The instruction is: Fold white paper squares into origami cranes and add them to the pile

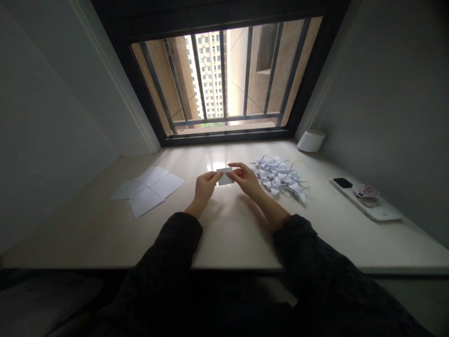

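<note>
A small folded piece of white paper [225, 179] is held up between my two hands, a little above the sill. My left hand [206, 186] pinches its left side between thumb and fingers. On the right side, my right hand [246, 179] grips the same paper with the thumb in front and the index finger along the top edge. The fingers behind the paper are partly hidden. Just right of my right hand lies a heap of folded white paper cranes [278, 174]. To the left, several flat white paper sheets [154, 185] lie overlapping.
The pale sill [231, 248] runs up to a dark-framed window [228, 139] with bars outside. At the right lie a white phone [365, 201] with a round grip on its back and, farther back, a white cylindrical object [311, 141]. Walls close in both sides.
</note>
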Demonstrator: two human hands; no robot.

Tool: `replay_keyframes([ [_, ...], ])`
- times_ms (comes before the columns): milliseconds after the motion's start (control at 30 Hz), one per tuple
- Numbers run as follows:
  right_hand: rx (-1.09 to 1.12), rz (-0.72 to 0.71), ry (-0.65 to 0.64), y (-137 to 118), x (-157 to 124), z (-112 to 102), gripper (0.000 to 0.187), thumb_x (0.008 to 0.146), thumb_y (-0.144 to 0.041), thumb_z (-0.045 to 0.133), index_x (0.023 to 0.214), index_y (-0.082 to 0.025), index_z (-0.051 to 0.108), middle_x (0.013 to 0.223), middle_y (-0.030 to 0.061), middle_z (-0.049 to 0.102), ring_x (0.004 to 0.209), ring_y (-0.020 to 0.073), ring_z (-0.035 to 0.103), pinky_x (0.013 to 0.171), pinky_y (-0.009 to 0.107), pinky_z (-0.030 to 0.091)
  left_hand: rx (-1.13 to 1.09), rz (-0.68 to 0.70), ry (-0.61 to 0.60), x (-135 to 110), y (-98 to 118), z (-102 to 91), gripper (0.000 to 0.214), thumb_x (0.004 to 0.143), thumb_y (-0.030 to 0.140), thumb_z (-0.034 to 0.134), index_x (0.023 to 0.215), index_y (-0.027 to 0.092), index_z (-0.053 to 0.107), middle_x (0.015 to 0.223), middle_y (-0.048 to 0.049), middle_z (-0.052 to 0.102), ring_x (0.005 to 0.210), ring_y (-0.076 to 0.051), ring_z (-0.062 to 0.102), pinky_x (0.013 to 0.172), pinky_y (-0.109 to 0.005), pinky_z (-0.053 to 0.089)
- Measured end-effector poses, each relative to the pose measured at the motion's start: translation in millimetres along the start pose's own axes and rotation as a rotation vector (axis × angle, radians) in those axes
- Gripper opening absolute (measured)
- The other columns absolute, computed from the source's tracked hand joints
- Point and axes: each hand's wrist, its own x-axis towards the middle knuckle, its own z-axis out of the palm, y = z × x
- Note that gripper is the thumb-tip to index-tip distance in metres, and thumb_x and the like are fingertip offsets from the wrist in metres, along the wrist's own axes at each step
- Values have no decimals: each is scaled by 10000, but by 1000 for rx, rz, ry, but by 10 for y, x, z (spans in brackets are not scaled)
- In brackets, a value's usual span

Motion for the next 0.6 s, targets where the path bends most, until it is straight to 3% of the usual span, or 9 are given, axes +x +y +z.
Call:
replay_keyframes([
  [200, 93, 9, -12, 9, -6, 33, 495, 609, -432, 765, 1023, -245, 565, 667, -39, 640, 629, 149, 615, 675, 315, 513, -52, -71, 116, 25, -17, -3, 381, 659, 537, 685, 785, 179, 720, 746, -30, 664, 696, -141, 562, 594, -235, 409],
  [367, 71, -34, 57, 46, 16, 12, 404, 607, -409, 768, 872, -256, 505, 631, -58, 620, 600, 143, 600, 667, 312, 508, -87, -92, 109, 12, -14, 26, 375, 659, 534, 681, 761, 174, 708, 757, -36, 664, 732, -150, 580, 603, -237, 418],
  [467, 41, -70, 92, 32, 17, -10, 343, 634, -402, 752, 854, -253, 536, 648, -47, 626, 639, 147, 610, 693, 312, 507, -92, -65, 96, 4, -8, 42, 364, 659, 531, 682, 732, 175, 692, 747, -28, 654, 744, -148, 586, 623, -238, 429],
  [600, 8, -67, 1, -38, -11, -3, 279, 674, -422, 724, 874, -244, 644, 758, -5, 669, 717, 158, 627, 750, 333, 518, -153, -119, 133, 19, -15, 31, 394, 630, 544, 698, 723, 163, 665, 759, -39, 649, 747, -153, 592, 635, -242, 442],
])
